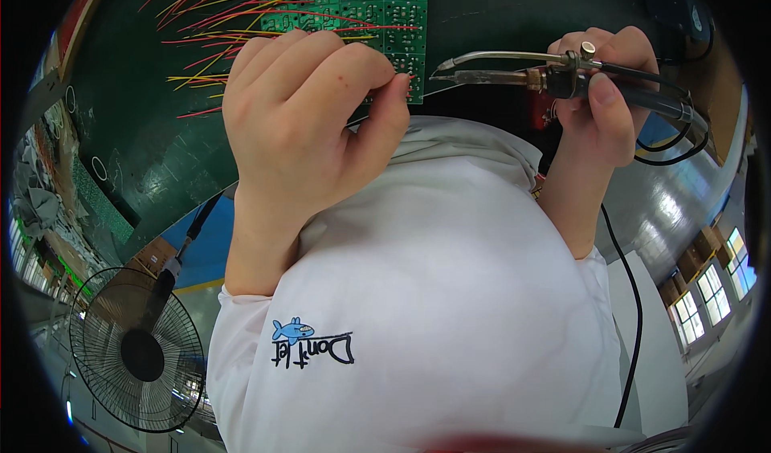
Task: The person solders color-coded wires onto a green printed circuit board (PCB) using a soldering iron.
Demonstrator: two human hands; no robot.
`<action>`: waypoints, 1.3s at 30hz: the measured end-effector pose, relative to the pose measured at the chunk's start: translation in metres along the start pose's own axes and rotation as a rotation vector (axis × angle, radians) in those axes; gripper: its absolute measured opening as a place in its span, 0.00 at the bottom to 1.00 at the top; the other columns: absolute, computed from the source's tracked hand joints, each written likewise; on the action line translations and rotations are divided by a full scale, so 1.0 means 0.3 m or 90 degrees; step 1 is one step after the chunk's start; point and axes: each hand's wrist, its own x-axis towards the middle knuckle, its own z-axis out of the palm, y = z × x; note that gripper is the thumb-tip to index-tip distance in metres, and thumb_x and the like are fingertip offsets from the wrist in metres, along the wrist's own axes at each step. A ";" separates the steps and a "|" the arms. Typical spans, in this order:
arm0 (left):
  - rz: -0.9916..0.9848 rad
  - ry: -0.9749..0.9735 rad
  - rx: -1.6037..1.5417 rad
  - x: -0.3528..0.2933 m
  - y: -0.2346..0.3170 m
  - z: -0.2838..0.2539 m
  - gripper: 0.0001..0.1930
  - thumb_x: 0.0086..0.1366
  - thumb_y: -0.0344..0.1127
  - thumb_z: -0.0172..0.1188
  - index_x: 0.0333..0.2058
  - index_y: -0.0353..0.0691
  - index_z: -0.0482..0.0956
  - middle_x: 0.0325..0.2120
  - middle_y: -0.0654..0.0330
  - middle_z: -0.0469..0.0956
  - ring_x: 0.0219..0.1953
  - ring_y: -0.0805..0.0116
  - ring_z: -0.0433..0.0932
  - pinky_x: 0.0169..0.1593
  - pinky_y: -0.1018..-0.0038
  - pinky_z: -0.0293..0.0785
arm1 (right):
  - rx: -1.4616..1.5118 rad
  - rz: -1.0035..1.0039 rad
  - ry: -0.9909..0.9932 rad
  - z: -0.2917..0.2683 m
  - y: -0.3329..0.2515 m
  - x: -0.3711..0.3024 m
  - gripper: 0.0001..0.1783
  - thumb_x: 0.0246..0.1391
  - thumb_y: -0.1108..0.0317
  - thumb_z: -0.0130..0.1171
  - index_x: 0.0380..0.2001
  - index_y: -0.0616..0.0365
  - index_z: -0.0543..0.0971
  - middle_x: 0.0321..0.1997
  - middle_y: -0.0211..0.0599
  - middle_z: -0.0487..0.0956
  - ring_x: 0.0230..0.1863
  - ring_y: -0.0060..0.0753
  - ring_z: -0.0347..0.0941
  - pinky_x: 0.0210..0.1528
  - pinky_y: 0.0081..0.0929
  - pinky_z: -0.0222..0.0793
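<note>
At the near edge of a green circuit board (405, 43), my left hand (309, 116) is closed, thumb and forefinger pinched together. A bit of red at those fingertips looks like the end of a thin wire; most of it is hidden by the hand. My right hand (606, 104) grips a soldering iron (490, 77) with a curved metal solder-feed tube (498, 55) clamped above it. The iron's tip points left, just right of the board and apart from it. Many red and yellow wires (233, 11) fan out leftward from the board.
The board lies on a dark green work surface (144, 148) with scratches. Black cables (675, 160) loop from the iron on the right. A standing fan (143, 355) is at lower left. Cardboard boxes (699, 256) and windows show at far right.
</note>
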 end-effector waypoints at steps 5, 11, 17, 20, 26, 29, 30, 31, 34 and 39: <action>0.039 0.000 -0.019 0.008 -0.006 0.001 0.08 0.46 0.26 0.69 0.21 0.44 0.77 0.13 0.68 0.67 0.17 0.71 0.63 0.26 0.73 0.58 | -0.089 -0.017 -0.047 0.000 -0.006 -0.001 0.08 0.52 0.72 0.57 0.32 0.59 0.68 0.24 0.36 0.73 0.18 0.16 0.60 0.23 0.20 0.53; 0.025 -0.012 -0.018 0.009 -0.007 0.001 0.07 0.46 0.27 0.69 0.21 0.44 0.77 0.13 0.68 0.67 0.17 0.71 0.63 0.26 0.73 0.57 | -0.081 -0.017 -0.042 -0.004 0.003 -0.008 0.08 0.53 0.71 0.57 0.33 0.58 0.69 0.25 0.37 0.75 0.18 0.16 0.61 0.24 0.20 0.54; 0.026 -0.003 -0.020 0.005 -0.007 0.004 0.08 0.46 0.26 0.69 0.21 0.44 0.77 0.13 0.68 0.67 0.17 0.72 0.63 0.25 0.73 0.56 | -0.068 -0.030 -0.074 -0.006 0.002 -0.002 0.09 0.53 0.70 0.58 0.34 0.59 0.69 0.26 0.37 0.76 0.17 0.16 0.60 0.23 0.19 0.54; 0.025 -0.002 -0.022 0.008 -0.003 0.006 0.08 0.46 0.26 0.69 0.21 0.44 0.77 0.13 0.68 0.67 0.16 0.72 0.63 0.25 0.73 0.56 | -0.085 -0.023 -0.051 -0.008 -0.002 -0.011 0.09 0.53 0.70 0.58 0.34 0.60 0.70 0.27 0.38 0.76 0.17 0.15 0.59 0.23 0.19 0.54; 0.029 -0.007 -0.023 0.002 -0.008 0.006 0.08 0.46 0.25 0.69 0.21 0.44 0.77 0.13 0.68 0.67 0.16 0.72 0.62 0.25 0.73 0.56 | -0.094 -0.014 -0.039 0.002 -0.004 -0.015 0.10 0.51 0.69 0.59 0.33 0.61 0.70 0.28 0.39 0.76 0.17 0.15 0.59 0.22 0.19 0.54; 0.030 -0.007 -0.015 0.001 -0.005 0.002 0.08 0.46 0.25 0.69 0.21 0.44 0.77 0.13 0.68 0.67 0.16 0.72 0.63 0.25 0.73 0.56 | -0.096 -0.016 -0.037 0.007 -0.001 -0.012 0.10 0.51 0.69 0.59 0.33 0.61 0.70 0.27 0.39 0.76 0.17 0.16 0.59 0.22 0.20 0.54; 0.031 -0.006 -0.013 0.003 -0.004 0.002 0.08 0.46 0.25 0.69 0.21 0.44 0.77 0.13 0.68 0.67 0.16 0.72 0.63 0.25 0.73 0.56 | -0.097 -0.017 -0.037 0.005 -0.001 -0.011 0.10 0.51 0.69 0.59 0.33 0.61 0.70 0.27 0.39 0.76 0.17 0.16 0.59 0.22 0.20 0.54; 0.032 -0.006 -0.014 0.004 -0.004 0.002 0.08 0.46 0.25 0.69 0.21 0.44 0.77 0.13 0.68 0.67 0.16 0.72 0.63 0.25 0.73 0.56 | -0.071 -0.016 -0.038 0.003 -0.002 -0.009 0.09 0.51 0.70 0.58 0.33 0.60 0.69 0.26 0.39 0.75 0.17 0.17 0.58 0.23 0.21 0.54; 0.032 -0.011 -0.014 0.009 -0.008 0.002 0.08 0.46 0.25 0.68 0.21 0.44 0.77 0.14 0.68 0.68 0.16 0.71 0.63 0.25 0.73 0.57 | 0.006 -0.015 -0.046 -0.022 0.001 0.005 0.08 0.52 0.70 0.55 0.32 0.60 0.68 0.25 0.39 0.73 0.19 0.20 0.59 0.24 0.22 0.56; 0.014 -0.029 0.020 -0.006 -0.023 -0.003 0.09 0.45 0.30 0.70 0.23 0.47 0.76 0.17 0.68 0.70 0.21 0.67 0.70 0.28 0.69 0.61 | 0.130 0.055 0.011 -0.049 0.006 0.049 0.05 0.55 0.73 0.50 0.34 0.63 0.68 0.29 0.42 0.71 0.28 0.26 0.64 0.31 0.23 0.60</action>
